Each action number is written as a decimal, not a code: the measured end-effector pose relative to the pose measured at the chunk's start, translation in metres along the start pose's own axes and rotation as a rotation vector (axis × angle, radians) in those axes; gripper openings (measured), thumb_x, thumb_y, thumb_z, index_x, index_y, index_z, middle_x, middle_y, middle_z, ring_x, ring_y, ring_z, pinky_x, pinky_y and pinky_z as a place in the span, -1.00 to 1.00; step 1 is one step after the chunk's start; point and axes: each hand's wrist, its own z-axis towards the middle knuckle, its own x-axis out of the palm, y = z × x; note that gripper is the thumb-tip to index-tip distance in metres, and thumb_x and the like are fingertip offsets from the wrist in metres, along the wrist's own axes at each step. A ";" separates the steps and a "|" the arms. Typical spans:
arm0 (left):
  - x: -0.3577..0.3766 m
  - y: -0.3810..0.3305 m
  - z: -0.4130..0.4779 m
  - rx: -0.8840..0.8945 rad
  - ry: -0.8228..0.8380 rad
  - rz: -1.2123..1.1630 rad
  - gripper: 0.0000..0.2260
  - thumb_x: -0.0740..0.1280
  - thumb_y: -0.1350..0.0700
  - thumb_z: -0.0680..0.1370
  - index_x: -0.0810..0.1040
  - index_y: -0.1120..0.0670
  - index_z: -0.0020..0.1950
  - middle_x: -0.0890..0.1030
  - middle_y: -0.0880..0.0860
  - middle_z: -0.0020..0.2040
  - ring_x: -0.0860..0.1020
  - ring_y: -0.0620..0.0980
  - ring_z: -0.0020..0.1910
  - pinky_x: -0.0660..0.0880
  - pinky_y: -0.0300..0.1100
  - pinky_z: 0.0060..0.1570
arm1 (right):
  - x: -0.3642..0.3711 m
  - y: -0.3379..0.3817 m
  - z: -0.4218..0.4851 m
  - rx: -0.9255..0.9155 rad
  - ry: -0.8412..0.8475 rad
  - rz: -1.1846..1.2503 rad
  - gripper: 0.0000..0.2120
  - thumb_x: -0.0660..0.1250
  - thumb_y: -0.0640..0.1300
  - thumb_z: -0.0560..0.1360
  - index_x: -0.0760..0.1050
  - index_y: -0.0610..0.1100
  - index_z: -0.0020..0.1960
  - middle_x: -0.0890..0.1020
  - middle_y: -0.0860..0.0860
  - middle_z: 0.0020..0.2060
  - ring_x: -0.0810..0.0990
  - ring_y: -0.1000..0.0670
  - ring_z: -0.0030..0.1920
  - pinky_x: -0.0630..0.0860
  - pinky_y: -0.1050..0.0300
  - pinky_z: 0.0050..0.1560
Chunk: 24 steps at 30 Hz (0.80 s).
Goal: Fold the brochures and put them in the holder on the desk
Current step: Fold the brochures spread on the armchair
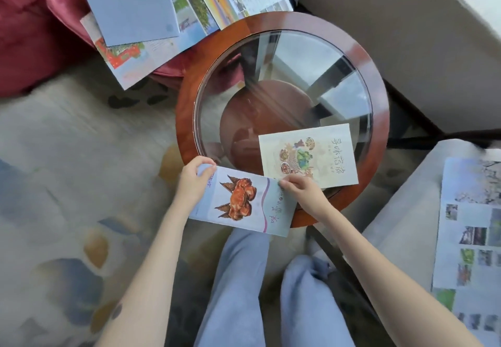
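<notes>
We hold the crab brochure (244, 203) in both hands at the near edge of the round table (379, 119), partly over its wooden rim and partly over our knees, so the paper is in the air and not yet resting flat on the glass. Our left hand (193, 181) pinches the far left corner between thumb and curled fingers, and our right hand (301, 188) pinches the far edge close to the right corner; gripping it at two spread points keeps the sheet taut and level, which we judge suits squaring it up for a crease or for setting it down. It looks already narrowed to a single panel, though we cannot tell how many layers it has. Just beyond our right hand the food brochure (307, 155) lies flat on the glass, its near corner tucked close to our knuckles, likely parked there as finished work within easy reach. Open, unfolded sheets wait in two piles kept off the working surface: one stack (130, 8) spread on the red seat (27, 35) at far left, overlapping the table's rim, and more sheets (469, 224) on the pale seat at right. No holder or desk is in view, so the placing step appears to lie ahead.
</notes>
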 end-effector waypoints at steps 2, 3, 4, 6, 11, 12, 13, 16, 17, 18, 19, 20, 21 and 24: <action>0.009 -0.009 0.006 0.026 0.002 -0.003 -0.87 0.28 0.15 0.54 0.49 -0.04 -0.19 0.53 -0.18 -0.20 0.48 -0.19 -0.21 0.36 -0.30 -0.24 | -0.010 0.000 0.002 -0.008 -0.027 -0.004 -0.79 0.23 -0.04 0.56 0.54 -0.06 -0.20 0.58 0.06 -0.22 0.51 0.08 -0.13 0.35 0.19 -0.13; 0.013 -0.013 0.009 0.039 0.005 0.006 -0.89 0.28 0.14 0.54 0.50 -0.02 -0.17 0.53 -0.19 -0.20 0.47 -0.20 -0.21 0.35 -0.31 -0.24 | -0.015 0.000 0.004 -0.011 -0.043 -0.003 -0.79 0.23 -0.04 0.56 0.54 -0.06 -0.19 0.58 0.07 -0.21 0.51 0.08 -0.12 0.36 0.18 -0.12; 0.017 -0.018 0.012 0.048 0.007 0.022 -0.91 0.28 0.13 0.54 0.50 -0.01 -0.15 0.52 -0.20 -0.21 0.47 -0.21 -0.21 0.34 -0.31 -0.25 | -0.020 0.000 0.006 -0.010 -0.061 -0.001 -0.79 0.23 -0.04 0.56 0.56 -0.08 -0.17 0.60 0.06 -0.18 0.53 0.07 -0.09 0.38 0.17 -0.09; 0.025 -0.029 0.019 0.058 0.009 0.042 -0.92 0.27 0.11 0.55 0.49 -0.02 -0.13 0.51 -0.22 -0.20 0.46 -0.22 -0.20 0.32 -0.33 -0.26 | -0.031 0.001 0.010 -0.010 -0.085 0.003 -0.76 0.23 -0.02 0.56 0.57 -0.15 -0.11 0.62 0.03 -0.13 0.54 0.05 -0.04 0.41 0.16 -0.06; 0.037 -0.052 0.045 0.143 0.000 0.052 -0.96 0.28 0.11 0.55 0.49 0.00 -0.09 0.51 -0.18 -0.15 0.47 -0.15 -0.12 0.32 -0.29 -0.16 | -0.060 0.012 0.028 -0.052 -0.113 -0.034 -0.76 0.24 -0.06 0.56 0.53 -0.20 -0.17 0.54 0.05 -0.27 0.47 0.06 -0.17 0.33 0.18 -0.15; 0.039 -0.056 0.050 0.153 -0.011 0.058 -0.96 0.28 0.11 0.55 0.49 -0.01 -0.10 0.50 -0.19 -0.17 0.47 -0.13 -0.11 0.33 -0.27 -0.17 | -0.066 0.016 0.032 -0.064 -0.123 -0.050 -0.76 0.24 -0.07 0.56 0.51 -0.17 -0.21 0.51 0.07 -0.31 0.44 0.08 -0.22 0.32 0.20 -0.19; 0.042 -0.060 0.054 0.156 -0.020 0.065 -0.95 0.28 0.09 0.55 0.48 -0.02 -0.11 0.50 -0.19 -0.18 0.48 -0.10 -0.10 0.35 -0.24 -0.17 | -0.072 0.020 0.036 -0.077 -0.136 -0.071 -0.76 0.24 -0.08 0.56 0.49 -0.12 -0.25 0.48 0.09 -0.34 0.42 0.11 -0.26 0.30 0.23 -0.23; 0.050 -0.069 0.064 0.170 -0.024 0.082 -0.95 0.26 0.08 0.56 0.49 0.00 -0.09 0.51 -0.13 -0.15 0.49 -0.04 -0.08 0.40 -0.15 -0.07 | -0.087 0.031 0.046 -0.095 -0.184 -0.103 -0.75 0.24 -0.11 0.56 0.43 -0.06 -0.30 0.45 0.11 -0.38 0.38 0.17 -0.32 0.27 0.26 -0.28; 0.052 -0.071 0.066 0.185 -0.026 0.086 -0.94 0.25 0.09 0.56 0.51 0.02 -0.07 0.51 -0.11 -0.14 0.49 -0.04 -0.08 0.39 -0.15 -0.05 | -0.090 0.033 0.048 -0.096 -0.199 -0.109 -0.76 0.24 -0.11 0.56 0.43 -0.08 -0.29 0.46 0.11 -0.37 0.39 0.17 -0.31 0.28 0.26 -0.27; 0.054 -0.073 0.068 0.202 -0.033 0.091 -0.93 0.25 0.10 0.56 0.52 0.04 -0.06 0.51 -0.11 -0.13 0.48 -0.06 -0.08 0.39 -0.15 -0.04 | -0.091 0.035 0.049 -0.098 -0.215 -0.129 -0.78 0.24 -0.11 0.56 0.44 -0.09 -0.26 0.48 0.10 -0.35 0.41 0.16 -0.28 0.30 0.24 -0.25; 0.055 -0.075 0.068 0.219 -0.047 0.100 -0.92 0.25 0.11 0.56 0.54 0.06 -0.04 0.51 -0.10 -0.11 0.47 -0.07 -0.08 0.38 -0.16 -0.04 | -0.090 0.035 0.050 -0.098 -0.237 -0.166 -0.80 0.24 -0.10 0.56 0.46 -0.10 -0.23 0.51 0.08 -0.31 0.43 0.12 -0.24 0.32 0.20 -0.22; 0.056 -0.075 0.068 0.229 -0.066 0.114 -0.90 0.25 0.11 0.56 0.55 0.06 -0.03 0.51 -0.07 -0.08 0.46 -0.08 -0.07 0.36 -0.19 -0.05 | -0.086 0.033 0.049 -0.099 -0.273 -0.217 -0.82 0.23 -0.08 0.56 0.49 -0.11 -0.18 0.53 0.04 -0.24 0.45 0.07 -0.18 0.35 0.15 -0.17; 0.056 -0.074 0.066 0.233 -0.088 0.131 -0.90 0.25 0.12 0.56 0.56 0.06 -0.02 0.49 -0.04 -0.05 0.44 -0.09 -0.07 0.31 -0.23 -0.05 | -0.081 0.030 0.047 -0.098 -0.326 -0.264 -0.82 0.23 -0.06 0.56 0.53 -0.13 -0.12 0.55 0.01 -0.18 0.46 0.03 -0.12 0.36 0.10 -0.13; 0.058 -0.070 0.056 0.269 -0.133 0.201 -0.87 0.24 0.15 0.55 0.57 0.08 0.03 0.46 0.06 0.04 0.42 -0.08 0.00 0.27 -0.31 -0.02 | -0.055 0.017 0.028 -0.068 -0.467 -0.272 -0.78 0.21 -0.04 0.55 0.57 -0.14 -0.03 0.55 -0.06 -0.11 0.47 -0.04 -0.07 0.35 0.09 -0.12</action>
